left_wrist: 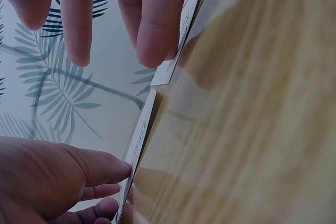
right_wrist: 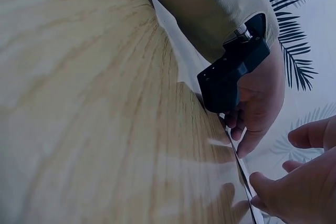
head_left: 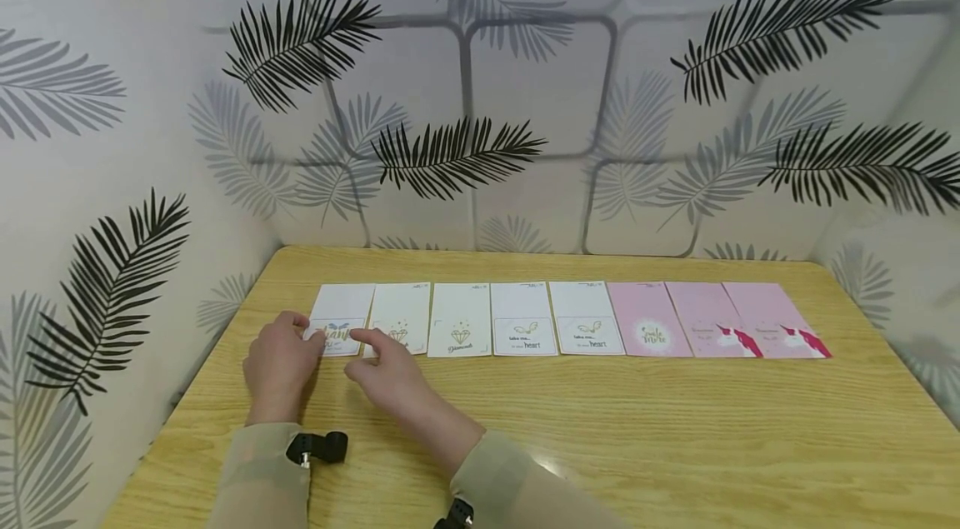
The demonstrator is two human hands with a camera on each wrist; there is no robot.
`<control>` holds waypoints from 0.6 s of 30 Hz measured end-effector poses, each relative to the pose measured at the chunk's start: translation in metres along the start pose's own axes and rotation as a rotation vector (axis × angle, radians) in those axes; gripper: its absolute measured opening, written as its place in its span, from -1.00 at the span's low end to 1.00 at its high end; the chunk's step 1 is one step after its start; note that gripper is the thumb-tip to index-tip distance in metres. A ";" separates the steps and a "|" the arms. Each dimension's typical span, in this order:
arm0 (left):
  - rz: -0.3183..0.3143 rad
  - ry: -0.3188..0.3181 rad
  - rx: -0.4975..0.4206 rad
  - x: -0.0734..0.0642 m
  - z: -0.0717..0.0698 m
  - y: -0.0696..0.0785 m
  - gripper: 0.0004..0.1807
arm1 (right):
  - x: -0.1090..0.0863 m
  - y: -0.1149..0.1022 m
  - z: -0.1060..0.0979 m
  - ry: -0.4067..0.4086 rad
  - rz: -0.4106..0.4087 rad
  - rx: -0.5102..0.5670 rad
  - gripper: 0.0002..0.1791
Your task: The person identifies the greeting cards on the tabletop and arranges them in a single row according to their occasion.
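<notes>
At the left end of a row of cards lies a white card with "thank you" lettering. My left hand rests at this card's left edge, its thumb over the lower corner and its other fingers loosely bent. Beside the card's right edge is my right hand, thumb and index finger apart; whether it touches a card is unclear. It partly covers a cream card with a gold diamond print. In the left wrist view, the left hand meets the card edge, while right-hand fingers hang over the neighbouring card.
Rightward, the row continues with a second diamond card, two white heart cards, a pink "smile more" card and two pink unicorn cards. The wooden table meets a leaf-patterned wall.
</notes>
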State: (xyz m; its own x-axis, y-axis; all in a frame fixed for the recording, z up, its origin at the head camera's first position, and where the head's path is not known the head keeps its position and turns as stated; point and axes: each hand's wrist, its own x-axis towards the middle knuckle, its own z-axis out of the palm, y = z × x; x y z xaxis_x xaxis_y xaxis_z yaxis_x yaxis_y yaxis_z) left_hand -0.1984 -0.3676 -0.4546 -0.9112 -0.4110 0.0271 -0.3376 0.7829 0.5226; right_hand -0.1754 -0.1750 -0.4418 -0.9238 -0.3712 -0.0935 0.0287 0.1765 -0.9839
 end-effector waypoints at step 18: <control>-0.010 -0.006 -0.009 0.001 -0.002 0.002 -0.48 | 0.001 0.001 -0.012 0.017 -0.025 -0.003 -0.38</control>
